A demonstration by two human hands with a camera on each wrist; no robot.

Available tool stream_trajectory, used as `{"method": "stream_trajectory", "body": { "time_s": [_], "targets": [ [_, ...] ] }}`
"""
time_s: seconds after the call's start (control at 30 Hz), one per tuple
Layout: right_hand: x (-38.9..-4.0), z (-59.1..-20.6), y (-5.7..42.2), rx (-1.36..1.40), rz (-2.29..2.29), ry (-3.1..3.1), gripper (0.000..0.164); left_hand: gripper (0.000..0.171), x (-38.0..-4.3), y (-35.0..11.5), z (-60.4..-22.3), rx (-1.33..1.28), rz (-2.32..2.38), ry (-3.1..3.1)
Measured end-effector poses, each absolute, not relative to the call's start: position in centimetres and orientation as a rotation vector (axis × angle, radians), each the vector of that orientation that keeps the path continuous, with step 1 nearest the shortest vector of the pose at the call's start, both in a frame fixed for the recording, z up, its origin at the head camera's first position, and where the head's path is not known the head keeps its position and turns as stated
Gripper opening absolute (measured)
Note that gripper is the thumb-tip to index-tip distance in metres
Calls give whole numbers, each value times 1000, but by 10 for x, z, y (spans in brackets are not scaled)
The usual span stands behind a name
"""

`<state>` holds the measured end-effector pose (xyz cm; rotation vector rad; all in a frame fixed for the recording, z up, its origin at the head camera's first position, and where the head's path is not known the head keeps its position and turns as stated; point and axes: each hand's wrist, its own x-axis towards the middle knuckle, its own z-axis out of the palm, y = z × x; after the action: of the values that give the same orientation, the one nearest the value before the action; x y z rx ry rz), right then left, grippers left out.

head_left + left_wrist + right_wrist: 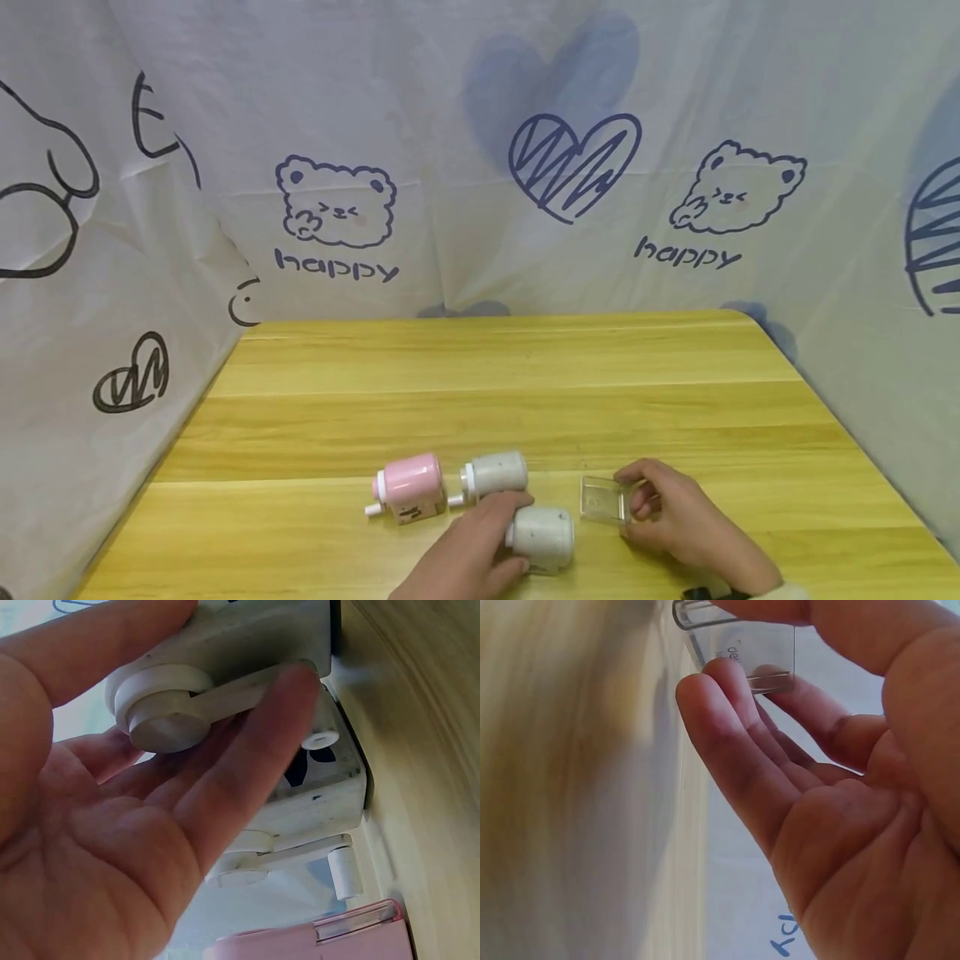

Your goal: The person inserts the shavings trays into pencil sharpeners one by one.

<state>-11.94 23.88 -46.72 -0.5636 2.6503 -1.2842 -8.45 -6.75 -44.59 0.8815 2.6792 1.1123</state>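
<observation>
My left hand (468, 548) grips a whitish-grey crank pencil sharpener (546, 535) near the table's front, thumb and fingers around its crank end. In the left wrist view the white crank arm (238, 696) shows between the fingers. To the right, my right hand (678, 515) holds a small clear plastic drawer (602, 498) between thumb and fingertips. The right wrist view shows the clear drawer (769, 649) tilted, with small print on it. Just behind the left hand stands a second whitish-grey sharpener (501, 472), partly hidden by that hand.
A pink crank sharpener (412, 483) stands to the left of the second grey one, its white handle pointing left. The wood-grain table (510, 375) reaches back to a white cloth (450, 100) printed with bears and hearts, which also hangs at both sides.
</observation>
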Motion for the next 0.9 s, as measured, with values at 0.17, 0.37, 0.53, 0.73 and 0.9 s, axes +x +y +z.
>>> {"method": "stream_trajectory", "body": {
  "time_s": [0.17,0.37,0.53,0.73,0.9],
  "targets": [
    [-117,-468,236,-634,-1284,2676,53,58,-84,-68,-447,907,1117,2682],
    [-116,-469,232,-669,-1298,2652,54,58,-85,-71,-446,958,1097,2688],
    [-115,-469,231,-702,-1294,2628,54,58,-84,-71,-445,925,1102,2663],
    [-113,-468,230,-691,-1288,2556,53,58,-84,-71,-446,925,1100,2662],
    [-112,-466,228,-682,-1274,2512,52,58,-84,-72,-446,942,1097,2670]
  ]
}}
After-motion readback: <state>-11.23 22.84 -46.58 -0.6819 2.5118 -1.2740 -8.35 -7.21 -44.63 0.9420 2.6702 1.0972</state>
